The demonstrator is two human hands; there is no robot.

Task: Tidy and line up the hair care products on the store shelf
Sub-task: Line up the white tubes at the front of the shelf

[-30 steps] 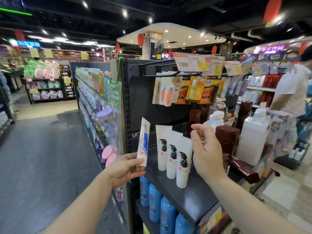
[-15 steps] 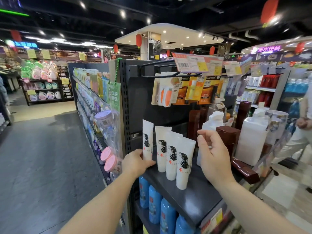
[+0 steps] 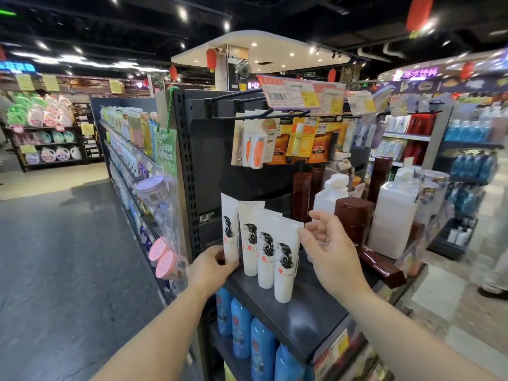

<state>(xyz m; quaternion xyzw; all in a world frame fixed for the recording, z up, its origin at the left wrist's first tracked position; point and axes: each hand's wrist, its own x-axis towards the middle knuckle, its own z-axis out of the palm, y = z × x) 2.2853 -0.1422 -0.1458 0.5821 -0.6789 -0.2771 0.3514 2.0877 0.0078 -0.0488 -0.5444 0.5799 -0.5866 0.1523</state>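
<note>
Left hand (image 3: 211, 266) fingers grip the base of the leftmost white tube (image 3: 230, 229), standing on the shelf (image 3: 308, 320) beside three matching tubes. Right hand (image 3: 327, 243) fingers hover open by the nearest tube (image 3: 286, 259). Best to press the base flush against its neighbour, label forward.

The left hand (image 3: 211, 266) covered the base of the leftmost tube (image 3: 230, 229). The right hand (image 3: 331, 251) hid the lower part of the white bottle (image 3: 330, 198). Price tags (image 3: 291, 92) were blurred and unreadable. The blue bottles (image 3: 261, 350) were cut off by the bottom edge. A passer-by (image 3: 496, 273) was blurred and cropped at the right edge.
</note>
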